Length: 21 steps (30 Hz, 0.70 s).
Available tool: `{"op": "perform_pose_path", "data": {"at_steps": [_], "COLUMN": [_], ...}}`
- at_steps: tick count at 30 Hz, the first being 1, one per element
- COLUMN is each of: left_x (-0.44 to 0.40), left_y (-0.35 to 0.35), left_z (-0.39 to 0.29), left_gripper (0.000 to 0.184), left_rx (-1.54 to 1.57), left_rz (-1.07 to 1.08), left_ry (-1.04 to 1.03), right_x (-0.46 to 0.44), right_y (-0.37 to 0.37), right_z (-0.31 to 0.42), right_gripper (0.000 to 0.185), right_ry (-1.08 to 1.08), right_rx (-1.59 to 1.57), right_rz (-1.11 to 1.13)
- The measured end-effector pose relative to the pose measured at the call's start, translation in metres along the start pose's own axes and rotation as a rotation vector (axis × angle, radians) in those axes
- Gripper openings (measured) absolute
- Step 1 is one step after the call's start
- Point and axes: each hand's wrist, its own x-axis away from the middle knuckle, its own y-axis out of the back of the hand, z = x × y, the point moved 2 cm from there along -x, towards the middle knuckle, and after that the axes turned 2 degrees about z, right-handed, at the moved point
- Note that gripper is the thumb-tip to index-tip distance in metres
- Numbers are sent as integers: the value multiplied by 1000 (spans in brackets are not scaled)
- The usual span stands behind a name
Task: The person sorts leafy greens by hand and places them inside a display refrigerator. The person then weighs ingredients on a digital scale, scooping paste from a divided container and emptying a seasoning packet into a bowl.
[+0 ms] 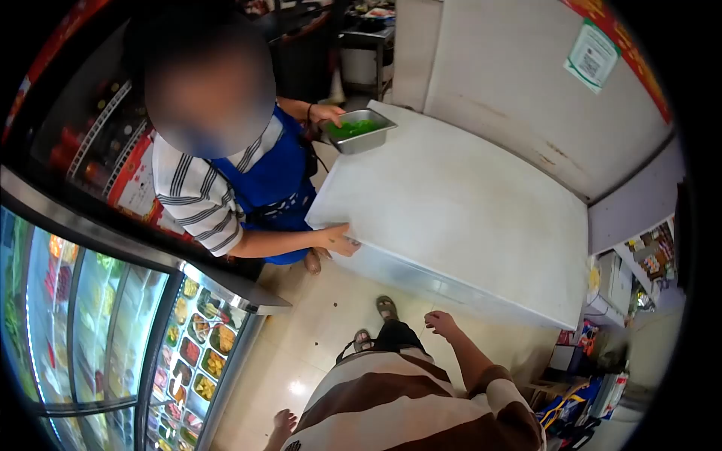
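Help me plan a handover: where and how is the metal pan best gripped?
Likely by the rim of the metal pan, at the end opposite the co-worker's hand, coming from over the white top. That end is uncovered; keep it level, since the open pan holds green contents.

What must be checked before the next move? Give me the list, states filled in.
1. Left hand free: ok, nothing seen in it.
2. Right hand free: cannot tell, fingers curled.
3. Tray held: ok, a co-worker's hand is on it.
4. Tray fully on the white top: cannot tell, it sits at the far corner.
5. White top's edge free of hands: not ok, the co-worker's other hand is there.
6. Floor spotless: not ok, dark specks.
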Motion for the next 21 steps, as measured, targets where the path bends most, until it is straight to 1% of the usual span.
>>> {"op": "perform_pose_path", "data": {"at_steps": [1, 3, 5, 6, 8, 9, 10, 11, 13, 14, 16, 17, 19, 20, 21], "left_x": [7, 26, 52, 64, 71, 61, 45, 31, 14, 10, 12, 16, -5, -13, -21], "left_y": [-14, -53, -93, -107, -123, -124, -122, -116, -97, -86, -68, -57, -29, -15, 3], "left_z": [9, 9, -12, -28, -49, -53, -51, -50, -62, -69, -86, -97, -102, -107, -111], "left_gripper": [30, 30, 30, 30, 30, 30, 30, 30, 32, 33, 35, 35, 35, 35, 35], "left_rx": [-2, -16, -23, -29, -30, -60, -38, -14, -8, 40, 88, 91, 41, 3, -40], "left_rz": [15, 48, 74, 74, 63, 68, 70, 78, 57, 36, -2, -14, 22, 34, 46], "left_ry": [-2, -54, -142, -191, -266, -309, -305, -306, -348, -347, -330, -309, -334, -350, -364], "right_x": [-1, -19, -31, -39, -74, -82, -81, -73, -55, -57, -53, -54, -64, -61, -57], "right_y": [3, 9, 14, 17, 30, 40, 44, 44, 38, 30, 16, 8, -8, -26, -45], "right_z": [13, 11, 6, 8, -22, -34, -33, -15, 21, 26, 16, 9, -24, -27, -35], "right_gripper": [47, 44, 43, 37, 31, 29, 27, 27, 27, 27, 28, 28, 27, 27, 29], "right_ry": [-8, -43, -87, -133, -119, -54, 1, -225, -247, -262, -287, -224, -107, -53, -148], "right_rx": [-37, -17, -3, 12, 142, 126, 108, 46, 18, 22, 13, -5, -66, -103, -164], "right_rz": [15, 83, 163, 210, 297, 291, 285, 178, 176, 136, 50, 71, 111, 127, 70]}}
